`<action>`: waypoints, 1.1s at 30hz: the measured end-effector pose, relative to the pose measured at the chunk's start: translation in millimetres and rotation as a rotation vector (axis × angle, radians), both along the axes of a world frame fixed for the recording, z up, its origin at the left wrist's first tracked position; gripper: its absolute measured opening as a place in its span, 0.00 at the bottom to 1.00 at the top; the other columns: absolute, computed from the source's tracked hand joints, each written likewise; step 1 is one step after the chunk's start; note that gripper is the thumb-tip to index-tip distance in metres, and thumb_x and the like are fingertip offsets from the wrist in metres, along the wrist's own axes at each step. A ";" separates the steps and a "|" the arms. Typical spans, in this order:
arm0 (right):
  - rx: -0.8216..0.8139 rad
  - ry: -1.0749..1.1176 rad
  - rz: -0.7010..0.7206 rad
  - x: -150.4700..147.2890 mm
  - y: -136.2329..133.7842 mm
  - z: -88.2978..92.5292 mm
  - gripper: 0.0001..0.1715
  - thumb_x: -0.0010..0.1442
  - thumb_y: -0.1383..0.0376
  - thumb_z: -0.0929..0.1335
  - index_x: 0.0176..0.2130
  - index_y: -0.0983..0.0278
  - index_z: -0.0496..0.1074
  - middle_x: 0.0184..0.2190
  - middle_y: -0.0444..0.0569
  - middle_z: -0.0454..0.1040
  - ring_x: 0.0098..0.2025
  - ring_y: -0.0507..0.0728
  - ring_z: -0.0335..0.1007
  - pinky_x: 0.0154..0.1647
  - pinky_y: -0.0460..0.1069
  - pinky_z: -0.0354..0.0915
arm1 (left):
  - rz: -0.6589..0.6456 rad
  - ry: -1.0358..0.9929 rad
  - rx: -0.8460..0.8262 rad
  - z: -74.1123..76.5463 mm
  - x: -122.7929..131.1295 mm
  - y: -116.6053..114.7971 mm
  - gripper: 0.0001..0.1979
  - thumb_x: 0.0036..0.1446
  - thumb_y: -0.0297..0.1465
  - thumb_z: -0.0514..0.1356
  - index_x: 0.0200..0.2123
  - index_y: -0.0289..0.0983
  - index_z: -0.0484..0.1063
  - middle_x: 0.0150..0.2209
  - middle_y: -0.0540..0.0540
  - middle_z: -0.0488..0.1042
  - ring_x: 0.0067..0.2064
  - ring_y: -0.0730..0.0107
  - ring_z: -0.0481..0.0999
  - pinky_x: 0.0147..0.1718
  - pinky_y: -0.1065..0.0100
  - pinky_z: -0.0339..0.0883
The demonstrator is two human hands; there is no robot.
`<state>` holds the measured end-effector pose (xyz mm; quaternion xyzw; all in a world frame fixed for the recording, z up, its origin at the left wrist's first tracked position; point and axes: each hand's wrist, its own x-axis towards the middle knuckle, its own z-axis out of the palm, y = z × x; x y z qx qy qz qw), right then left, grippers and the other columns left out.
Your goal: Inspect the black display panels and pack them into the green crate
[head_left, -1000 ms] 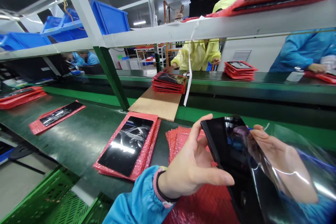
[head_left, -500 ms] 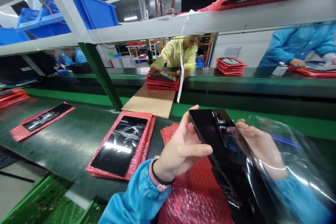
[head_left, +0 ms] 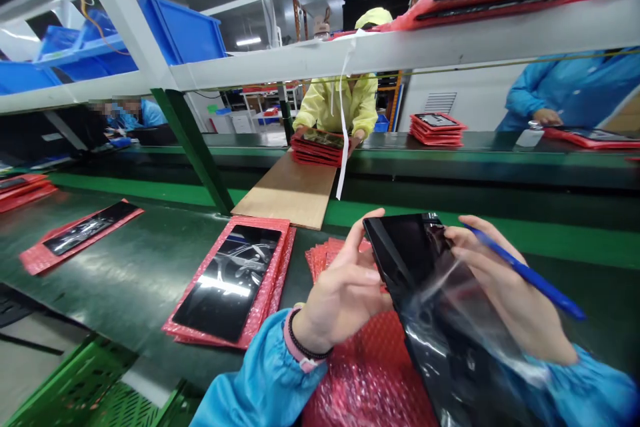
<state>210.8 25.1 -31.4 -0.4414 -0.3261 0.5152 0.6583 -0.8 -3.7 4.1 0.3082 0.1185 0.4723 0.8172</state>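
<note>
A black glass panel [head_left: 407,257] tilts up in front of me over a pile of red bubble-wrap sheets [head_left: 373,380]. My left hand [head_left: 343,297] grips its left edge, fingers curled round it. My right hand [head_left: 505,293] rests on the panel's right side with a blue pen [head_left: 525,273] tucked between its fingers. A clear plastic film [head_left: 450,320] lies crumpled over the panel's lower part, under my right hand.
Another black panel on red bubble wrap [head_left: 230,277] lies to my left on the green belt [head_left: 135,267], one more [head_left: 83,233] farther left. A brown board [head_left: 290,193] bridges to the far belt, where a person in yellow [head_left: 340,107] and a person in blue [head_left: 565,90] handle red stacks.
The clear film, which stood billowed over my right hand, has come down onto the panel. The blue pen now shows in my right hand. My left fingers have closed tighter on the panel edge.
</note>
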 end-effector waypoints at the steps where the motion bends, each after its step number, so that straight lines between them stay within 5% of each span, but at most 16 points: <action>1: 0.052 -0.051 0.025 -1.3 -2.1 0.1 0.33 0.39 0.71 0.77 0.46 0.58 0.72 0.42 0.46 0.78 0.43 0.52 0.74 0.35 0.38 0.72 | -0.010 -0.003 0.016 0.3 0.1 -1.2 0.33 0.43 0.23 0.58 0.55 0.48 0.63 0.43 0.50 0.69 0.34 0.73 0.70 0.33 0.70 0.64; 7: 0.173 -0.135 0.054 -8.5 -11.1 6.4 0.29 0.45 0.69 0.75 0.46 0.53 0.69 0.57 0.49 0.69 0.59 0.61 0.63 0.34 0.43 0.73 | -0.006 0.035 0.070 0.2 0.1 -7.8 0.39 0.37 0.19 0.60 0.55 0.50 0.61 0.47 0.49 0.68 0.39 0.70 0.72 0.33 0.71 0.64; 14: 0.194 -0.092 0.033 -14.7 -14.1 18.0 0.30 0.41 0.70 0.76 0.44 0.54 0.69 0.60 0.49 0.65 0.60 0.64 0.61 0.30 0.42 0.74 | 0.046 0.035 0.126 -1.2 3.8 -12.6 0.47 0.36 0.19 0.66 0.60 0.48 0.56 0.51 0.45 0.69 0.49 0.60 0.71 0.41 0.66 0.64; 20: 0.168 -0.107 -0.070 -21.0 -16.3 23.2 0.29 0.37 0.68 0.77 0.41 0.55 0.70 0.58 0.48 0.67 0.60 0.63 0.61 0.30 0.39 0.73 | 0.071 0.024 0.073 4.8 7.4 -19.7 0.23 0.55 0.24 0.58 0.55 0.37 0.67 0.47 0.40 0.74 0.49 0.59 0.74 0.46 0.62 0.65; 24: 0.163 -0.130 -0.128 -20.9 -19.1 26.9 0.30 0.35 0.67 0.77 0.39 0.54 0.70 0.56 0.46 0.70 0.61 0.60 0.61 0.31 0.38 0.73 | 0.121 0.045 0.025 5.4 9.5 -18.1 0.15 0.60 0.25 0.53 0.49 0.33 0.73 0.44 0.39 0.77 0.50 0.59 0.74 0.51 0.60 0.64; 28: 0.175 -0.155 -0.144 -22.3 -12.3 33.7 0.28 0.36 0.67 0.77 0.40 0.55 0.71 0.54 0.45 0.73 0.60 0.56 0.63 0.37 0.37 0.71 | 0.368 0.071 -0.045 3.5 11.1 -9.4 0.13 0.57 0.26 0.58 0.45 0.33 0.76 0.43 0.41 0.79 0.52 0.58 0.73 0.54 0.60 0.62; 33: 0.249 -0.029 -0.091 -44.0 33.3 38.3 0.10 0.54 0.62 0.70 0.39 0.58 0.71 0.41 0.44 0.79 0.52 0.55 0.71 0.54 0.49 0.65 | 0.779 0.071 -0.089 7.5 -21.3 10.7 0.09 0.51 0.27 0.63 0.38 0.32 0.78 0.39 0.42 0.80 0.50 0.56 0.75 0.55 0.56 0.63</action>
